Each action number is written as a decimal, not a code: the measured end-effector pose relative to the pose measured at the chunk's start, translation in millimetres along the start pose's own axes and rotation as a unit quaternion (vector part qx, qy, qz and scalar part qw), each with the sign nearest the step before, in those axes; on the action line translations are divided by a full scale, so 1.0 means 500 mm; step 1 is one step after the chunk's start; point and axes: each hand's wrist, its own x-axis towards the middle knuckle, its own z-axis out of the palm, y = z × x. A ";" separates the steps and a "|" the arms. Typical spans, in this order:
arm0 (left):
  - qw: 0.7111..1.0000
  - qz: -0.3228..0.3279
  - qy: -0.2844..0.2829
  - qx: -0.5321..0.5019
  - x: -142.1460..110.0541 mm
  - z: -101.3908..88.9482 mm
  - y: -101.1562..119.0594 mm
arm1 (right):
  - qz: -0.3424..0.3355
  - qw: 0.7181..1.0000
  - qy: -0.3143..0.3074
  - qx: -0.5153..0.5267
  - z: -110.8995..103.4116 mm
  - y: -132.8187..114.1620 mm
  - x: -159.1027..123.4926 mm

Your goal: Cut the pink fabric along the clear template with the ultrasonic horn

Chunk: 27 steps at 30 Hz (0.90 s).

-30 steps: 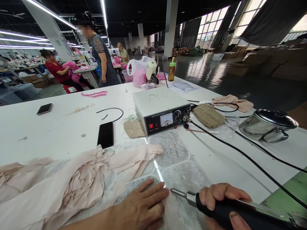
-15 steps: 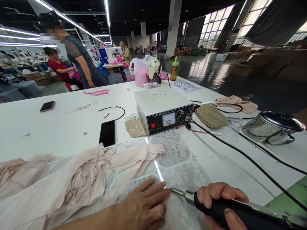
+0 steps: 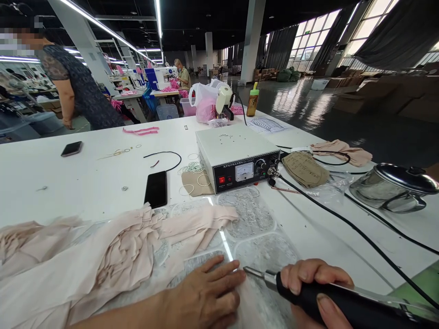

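My left hand (image 3: 206,292) lies flat with its fingers spread, pressing thin, sheer pale pink fabric (image 3: 248,301) onto a clear, scuffed sheet (image 3: 267,256). My right hand (image 3: 315,288) is wrapped round the black handle of an ultrasonic cutter (image 3: 346,304). The cutter's metal tip points left and sits just beside my left fingertips; whether it touches the fabric I cannot tell. More pale pink fabric (image 3: 126,246), bunched and cut into strips, spreads over the left side of the sheet.
A control box (image 3: 236,151) with a dial and red switch stands mid-table, its black cable (image 3: 343,224) running right. Around it are a phone (image 3: 156,188), card patterns (image 3: 305,169), a lidded glass pot (image 3: 394,187), scissors (image 3: 120,153) and a bottle (image 3: 253,101). A person (image 3: 75,87) stands beyond the table.
The standing person has moved left, and the view has shifted slightly. Both hands and the cutter have hardly moved.
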 end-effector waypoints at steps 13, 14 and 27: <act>0.997 -0.020 -0.004 -0.078 -0.003 0.001 -0.004 | -0.011 0.999 0.022 0.030 -0.022 -0.004 -0.010; 0.996 -0.024 -0.013 -0.090 -0.004 0.001 -0.004 | -0.007 0.999 0.024 0.031 -0.027 -0.008 -0.014; 0.996 -0.044 -0.042 -0.069 0.006 -0.008 0.003 | 0.017 0.999 -0.011 0.050 -0.053 -0.011 -0.041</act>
